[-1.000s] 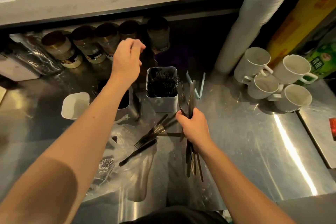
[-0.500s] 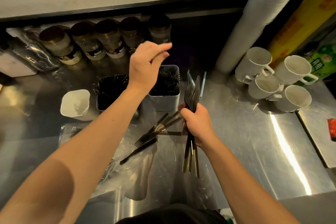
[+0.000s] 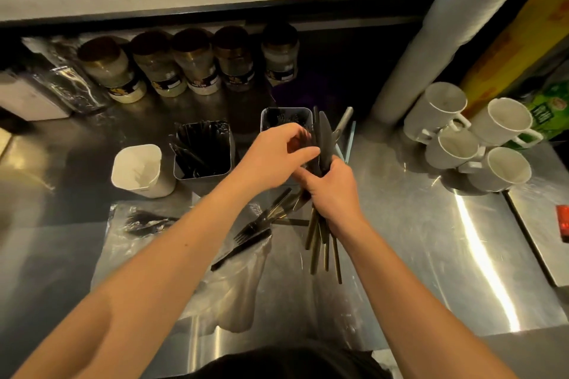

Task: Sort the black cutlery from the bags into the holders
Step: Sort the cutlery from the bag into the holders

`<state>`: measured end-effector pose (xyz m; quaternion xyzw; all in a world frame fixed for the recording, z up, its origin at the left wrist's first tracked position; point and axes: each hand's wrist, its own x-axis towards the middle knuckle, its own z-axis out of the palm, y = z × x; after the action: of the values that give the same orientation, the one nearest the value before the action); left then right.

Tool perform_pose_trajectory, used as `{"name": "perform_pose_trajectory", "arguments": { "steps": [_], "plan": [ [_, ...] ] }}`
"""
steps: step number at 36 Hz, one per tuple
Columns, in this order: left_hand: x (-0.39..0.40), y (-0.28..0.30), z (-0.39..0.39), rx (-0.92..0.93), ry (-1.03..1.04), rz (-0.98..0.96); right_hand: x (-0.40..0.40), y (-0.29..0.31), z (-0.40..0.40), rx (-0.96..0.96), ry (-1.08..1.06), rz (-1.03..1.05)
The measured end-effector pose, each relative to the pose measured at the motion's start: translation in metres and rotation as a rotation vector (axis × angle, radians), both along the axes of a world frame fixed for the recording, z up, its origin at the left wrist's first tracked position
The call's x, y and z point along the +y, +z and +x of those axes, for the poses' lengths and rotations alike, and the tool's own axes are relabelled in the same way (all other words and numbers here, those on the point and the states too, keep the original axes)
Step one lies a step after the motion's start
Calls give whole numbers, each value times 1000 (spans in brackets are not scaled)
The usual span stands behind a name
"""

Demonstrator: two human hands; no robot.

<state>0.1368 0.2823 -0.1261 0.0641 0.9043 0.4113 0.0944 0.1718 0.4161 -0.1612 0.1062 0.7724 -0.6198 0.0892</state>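
My right hand (image 3: 331,186) grips a bundle of black cutlery (image 3: 324,141) upright, dark heads above the fist and gold-toned handles below. My left hand (image 3: 277,152) has come up against the bundle's left side, thumb and fingers pinching at one piece near the heads. Behind them stand two metal holders: the right holder (image 3: 272,115) with forks, partly hidden by my hands, and the left holder (image 3: 228,163) with dark pieces. More black forks and knives (image 3: 252,229) lie on a clear plastic bag (image 3: 234,286) on the steel counter.
A white square cup (image 3: 135,168) stands left of the holders. Several spice jars (image 3: 191,64) line the back wall. Several white mugs (image 3: 471,138) sit at the right, beside a tall stack of cups (image 3: 462,18). A second bag with cutlery (image 3: 144,223) lies at the left.
My left hand has moved from above the left holder rightward and down to the bundle in my right hand. My right hand kept its grip and lifted the bundle slightly.
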Motion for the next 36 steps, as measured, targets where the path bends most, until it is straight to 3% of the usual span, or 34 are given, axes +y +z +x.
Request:
{"name": "perform_pose_trajectory", "arguments": {
  "steps": [5,13,17,22,25,28,36],
  "plan": [
    [-11,5,-2,-46,128,157,-1,7,2,-15,91,-77],
    [-26,17,-5,-139,139,383,-2,12,7,-159,144,-232],
    [-31,26,-10,-74,220,455,-1,14,5,-183,107,-271],
    [-44,43,-29,124,535,660,4,11,2,-204,7,-281],
    [-51,46,-41,296,606,606,7,4,1,-217,-51,-264],
    [-48,40,-49,401,545,455,8,1,1,-239,-69,-248],
    [-28,-13,-63,302,160,-139,10,8,-2,-258,1,-320]
  ]
}}
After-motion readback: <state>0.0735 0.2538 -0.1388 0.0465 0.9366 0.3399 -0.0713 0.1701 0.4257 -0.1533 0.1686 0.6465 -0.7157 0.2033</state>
